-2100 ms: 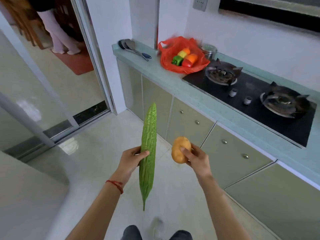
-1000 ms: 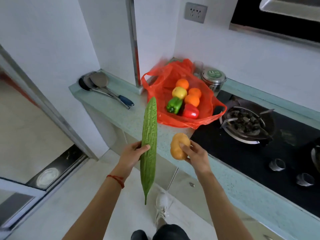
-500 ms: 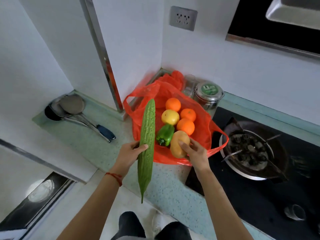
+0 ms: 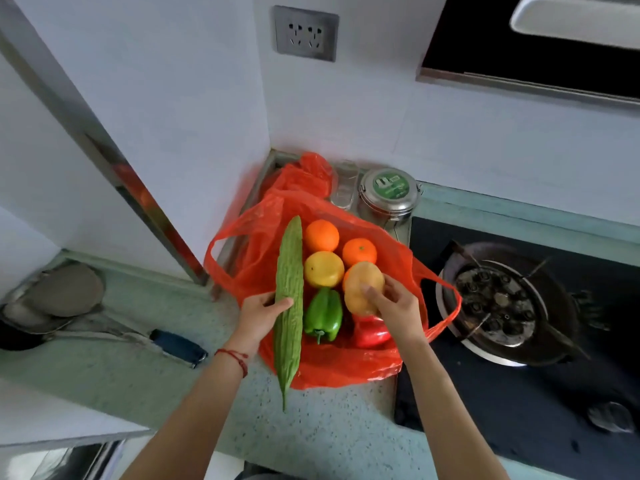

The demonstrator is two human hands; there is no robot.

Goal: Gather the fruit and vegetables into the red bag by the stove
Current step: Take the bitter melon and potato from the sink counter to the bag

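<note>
Two seconds back the person stood out on the floor, well apart from the red bag [image 4: 349,365]. Since then they have come right up to the surface [image 4: 104,379], and the view now looks almost straight down on the bag. The left hand [image 4: 258,315] has carried the bitter gourd [image 4: 289,306] from over the floor to over the bag's left side. The right hand [image 4: 398,311] has brought the potato [image 4: 360,282] over the open bag, above the red pepper [image 4: 370,332] and just beside the lemon [image 4: 323,269].
</note>
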